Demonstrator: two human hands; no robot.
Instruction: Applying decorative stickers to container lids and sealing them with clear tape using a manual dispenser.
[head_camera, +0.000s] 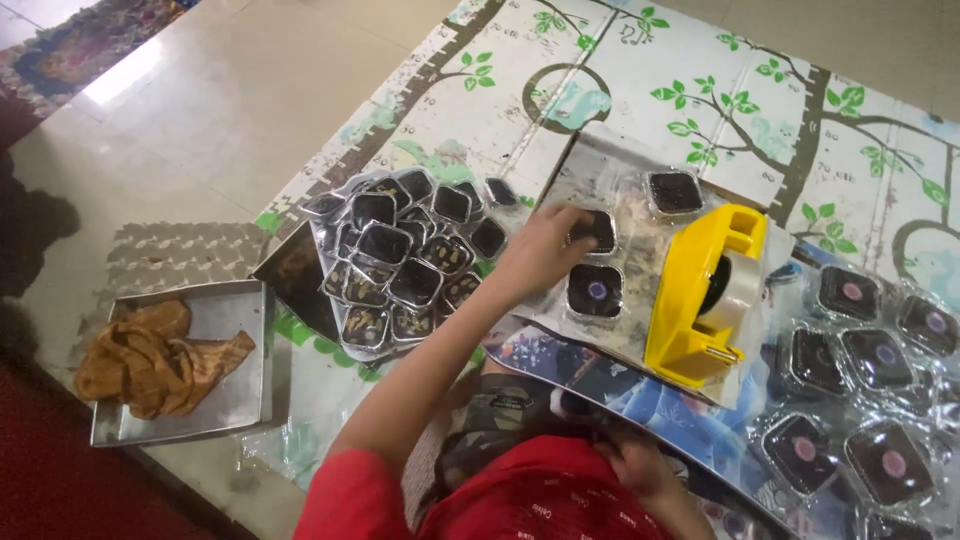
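Now our left hand (540, 250) closes on a small dark square container (598, 232) on the silver board (600, 170); our right hand (630, 460) rests low, its grip unclear. Wrapped containers (860, 400) lie right, an unwrapped heap (400, 260) left. The yellow tape dispenser (700, 295) crowds the board.

You have one view only, worn on your head and tipped steeply down over your red-sleeved arms. It sits close: the yellow tape dispenser (705, 295) lies just right of centre, the metal tray (235, 395) at eight o'clock, floor tiles toward eleven.
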